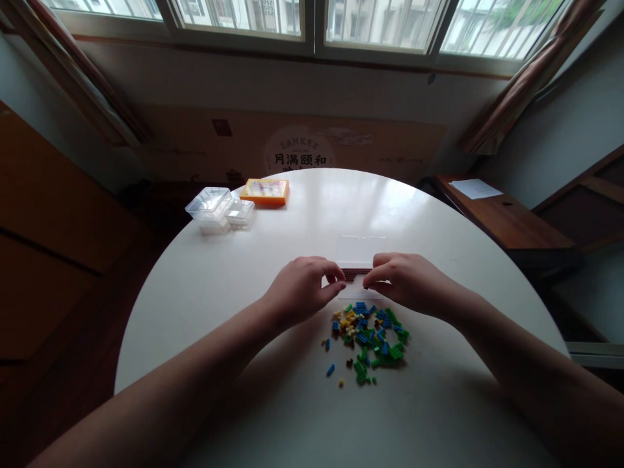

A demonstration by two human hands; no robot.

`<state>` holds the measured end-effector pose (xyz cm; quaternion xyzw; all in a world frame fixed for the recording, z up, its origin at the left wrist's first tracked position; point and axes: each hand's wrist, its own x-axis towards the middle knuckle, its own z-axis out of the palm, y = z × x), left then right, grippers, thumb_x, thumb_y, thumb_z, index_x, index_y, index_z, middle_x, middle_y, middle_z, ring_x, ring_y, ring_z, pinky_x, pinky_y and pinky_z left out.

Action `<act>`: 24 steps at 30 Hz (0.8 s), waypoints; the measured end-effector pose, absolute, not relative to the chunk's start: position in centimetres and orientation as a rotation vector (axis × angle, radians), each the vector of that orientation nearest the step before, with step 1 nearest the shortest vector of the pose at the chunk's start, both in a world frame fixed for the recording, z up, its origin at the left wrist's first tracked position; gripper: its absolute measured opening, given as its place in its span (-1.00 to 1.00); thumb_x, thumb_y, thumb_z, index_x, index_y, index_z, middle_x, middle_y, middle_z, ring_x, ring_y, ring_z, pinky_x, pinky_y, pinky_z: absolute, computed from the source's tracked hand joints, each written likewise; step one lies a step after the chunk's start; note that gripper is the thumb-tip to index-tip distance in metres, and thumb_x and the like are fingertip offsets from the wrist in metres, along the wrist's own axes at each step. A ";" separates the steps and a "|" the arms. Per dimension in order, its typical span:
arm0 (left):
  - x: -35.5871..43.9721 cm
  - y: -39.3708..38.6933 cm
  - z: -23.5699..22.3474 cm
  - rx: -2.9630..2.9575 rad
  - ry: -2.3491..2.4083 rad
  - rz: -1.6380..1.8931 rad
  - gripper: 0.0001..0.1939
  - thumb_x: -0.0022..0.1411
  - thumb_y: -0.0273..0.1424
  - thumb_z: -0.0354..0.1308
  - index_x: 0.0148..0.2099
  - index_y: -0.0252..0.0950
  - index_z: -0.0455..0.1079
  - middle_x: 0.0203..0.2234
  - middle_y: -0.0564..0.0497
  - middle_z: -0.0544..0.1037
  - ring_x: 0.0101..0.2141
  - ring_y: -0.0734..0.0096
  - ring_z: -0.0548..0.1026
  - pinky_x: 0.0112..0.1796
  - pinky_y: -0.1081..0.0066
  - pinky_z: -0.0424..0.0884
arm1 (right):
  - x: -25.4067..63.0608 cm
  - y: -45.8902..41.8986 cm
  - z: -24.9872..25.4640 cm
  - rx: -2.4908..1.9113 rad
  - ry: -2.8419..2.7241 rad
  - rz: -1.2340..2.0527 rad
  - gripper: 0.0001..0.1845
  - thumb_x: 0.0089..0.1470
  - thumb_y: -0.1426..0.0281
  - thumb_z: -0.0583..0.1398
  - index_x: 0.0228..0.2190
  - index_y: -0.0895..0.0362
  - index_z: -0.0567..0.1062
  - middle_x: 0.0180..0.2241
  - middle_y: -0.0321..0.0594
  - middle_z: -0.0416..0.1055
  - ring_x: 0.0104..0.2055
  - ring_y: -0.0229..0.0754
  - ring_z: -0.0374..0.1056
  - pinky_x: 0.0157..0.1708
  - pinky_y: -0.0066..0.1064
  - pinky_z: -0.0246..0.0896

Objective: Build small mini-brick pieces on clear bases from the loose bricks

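Nearest, in the lower centre of the frame, a heap of loose toy bricks [385, 348] in blue, green, yellow and brown spreads over the white table [170, 292], with a few strays to its left. Being so small, each should weigh next to nothing; they look like hard, stiff plastic, smooth enough to skid from a careless grip, and best taken by opposite sides between thumb and fingertip. Just beyond, near the middle of the frame, a clear case [361, 249] lies open and flat, holding dark brown bricks [357, 270] in tight rows. Its thin walls look light and rather brittle, likely to slide if pushed, so a gentle hold by the side edges would suit it. The two hands are apart, one at each side of the case: the right hand [412, 281] has thumb and finger pinched on what looks like a small dark piece [365, 287], while the left hand [308, 286] curls with its fingertips close together by the rows, though I cannot tell whether they grip anything. Farther off, toward the upper left, sit stacked clear boxes [209, 207] and an orange box [266, 194].
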<state>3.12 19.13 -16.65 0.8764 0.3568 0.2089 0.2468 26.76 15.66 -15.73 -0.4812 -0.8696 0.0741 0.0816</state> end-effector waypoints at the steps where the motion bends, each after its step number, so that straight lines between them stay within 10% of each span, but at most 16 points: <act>1: 3.2 19.1 -16.7 2.399 0.975 0.557 -0.89 0.20 -0.38 0.23 -0.26 -0.23 0.58 -0.38 0.05 0.61 -0.49 0.49 0.44 -0.41 0.47 0.33 | 26.6 15.7 -15.8 -1.453 -2.601 0.229 -0.81 0.13 0.45 0.24 -0.35 -0.08 0.64 -0.39 -0.35 0.48 -0.42 -0.34 0.34 -0.46 -0.49 0.05; 24: 3.2 18.9 -16.7 2.456 0.996 0.453 -0.88 0.20 -0.38 0.21 -0.23 -0.21 0.56 -0.31 0.03 0.61 -0.42 0.42 0.47 -0.39 0.43 0.34 | 27.1 15.4 -15.5 -1.436 -2.589 0.180 -0.71 0.07 0.52 0.19 -0.31 -0.06 0.66 -0.39 -0.36 0.53 -0.43 -0.32 0.39 -0.44 -0.48 0.10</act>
